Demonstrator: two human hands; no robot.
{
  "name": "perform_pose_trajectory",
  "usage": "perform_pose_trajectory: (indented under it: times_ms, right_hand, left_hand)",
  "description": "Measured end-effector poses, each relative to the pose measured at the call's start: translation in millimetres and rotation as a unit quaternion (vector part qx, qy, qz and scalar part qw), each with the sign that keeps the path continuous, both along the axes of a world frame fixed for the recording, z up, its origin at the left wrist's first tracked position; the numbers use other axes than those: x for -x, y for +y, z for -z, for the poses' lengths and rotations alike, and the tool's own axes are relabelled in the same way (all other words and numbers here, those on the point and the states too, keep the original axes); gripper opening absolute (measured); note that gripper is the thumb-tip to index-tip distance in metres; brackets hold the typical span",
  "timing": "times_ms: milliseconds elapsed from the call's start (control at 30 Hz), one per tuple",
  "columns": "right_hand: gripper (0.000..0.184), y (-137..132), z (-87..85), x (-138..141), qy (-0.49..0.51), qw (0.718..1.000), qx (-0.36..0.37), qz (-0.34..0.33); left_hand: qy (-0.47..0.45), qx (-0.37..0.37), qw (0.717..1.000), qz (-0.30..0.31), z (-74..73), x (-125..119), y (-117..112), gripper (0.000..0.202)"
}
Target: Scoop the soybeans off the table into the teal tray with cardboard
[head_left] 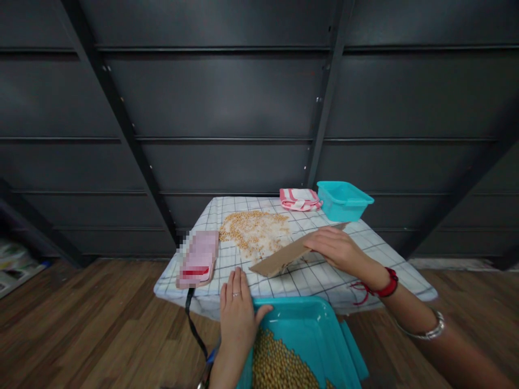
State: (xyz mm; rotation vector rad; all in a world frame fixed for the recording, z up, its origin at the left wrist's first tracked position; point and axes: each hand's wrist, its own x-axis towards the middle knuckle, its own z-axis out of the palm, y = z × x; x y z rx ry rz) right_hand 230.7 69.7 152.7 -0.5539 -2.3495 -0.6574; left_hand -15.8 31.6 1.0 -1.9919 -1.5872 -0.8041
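Note:
My right hand (338,248) grips a strip of brown cardboard (290,254), its lower edge resting on or just above the checked cloth. Left of the strip, yellow soybeans (237,222) and a whitish grainy material (259,235) lie spread together on the cloth. My left hand (237,305) lies with fingers stretched out at the table's front edge, thumb over the corner of a turquoise tray (300,310). Inside that tray, at the lower left, is a heap of greenish-yellow beans (279,362). The tray's near end is cut off by the frame.
A phone-like pink item (200,254), partly blurred out, lies at the table's left edge with a black strap (192,319) hanging down. At the back right are a folded red-and-white cloth (300,199) and a turquoise tub (344,202). A dark panelled wall (227,97) stands behind.

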Motion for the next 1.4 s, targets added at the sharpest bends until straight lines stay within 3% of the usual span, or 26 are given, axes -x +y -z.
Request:
perform_pose_trajectory:
  times_ms: [233, 700, 967, 1400]
  right_hand:
    - [0.026, -12.7, 1.0, -17.0, 0.007, 1.0, 0.007, 0.001]
    - [0.026, -31.2, -3.9, -22.5, 0.011, 1.0, 0.012, 0.003]
    - [0.024, -27.2, -0.2, -27.7, 0.017, 0.996, -0.034, 0.084]
    - [0.022, -26.1, 5.0, -31.1, -0.003, 0.992, -0.052, 0.111]
  left_hand:
    - [0.007, -0.018, 1.0, 0.002, -2.7, 0.3, -0.1, 0.089]
    - [0.015, -0.021, 1.0, 0.014, -3.4, 2.2, 0.6, 0.088]
    - [0.007, -0.012, 1.0, 0.011, -3.9, 0.8, -0.1, 0.087]
    - [0.012, -0.022, 1.0, 0.004, -3.6, -2.8, 0.9, 0.087]
